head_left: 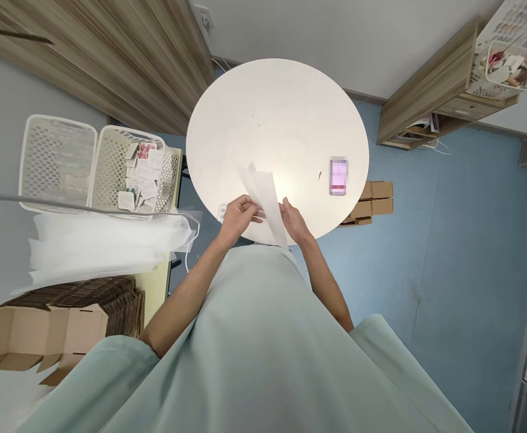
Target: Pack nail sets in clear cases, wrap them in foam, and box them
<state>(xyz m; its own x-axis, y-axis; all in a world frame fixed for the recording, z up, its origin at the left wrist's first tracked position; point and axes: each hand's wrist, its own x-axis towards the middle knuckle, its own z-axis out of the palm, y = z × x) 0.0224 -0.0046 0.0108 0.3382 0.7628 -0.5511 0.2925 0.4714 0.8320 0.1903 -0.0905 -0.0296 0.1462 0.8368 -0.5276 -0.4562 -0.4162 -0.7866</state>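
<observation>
A thin white sheet (pixel 270 201), folded into narrow overlapping layers, stands upright between my hands near the front edge of the round white table (pixel 227 114). Its upper left end looks blurred. My left hand (pixel 240 218) is closed at the sheet's left side, thumb and fingers pinching it. On the other side, my right hand (pixel 294 221) has its fingertips against the sheet's right edge, with some fingers hidden behind it. Whether the sheet is paper or foam I cannot tell.
A phone (pixel 338 177) lies on the table's right. Leftward are a white basket of small packets (pixel 130 171), another basket (pixel 58 162), stacked white sheets (pixel 105 243) and flattened cardboard boxes (pixel 60 331). Brown boxes (pixel 376 201) sit beside the table, with a wooden cabinet (pixel 430 90) farther right.
</observation>
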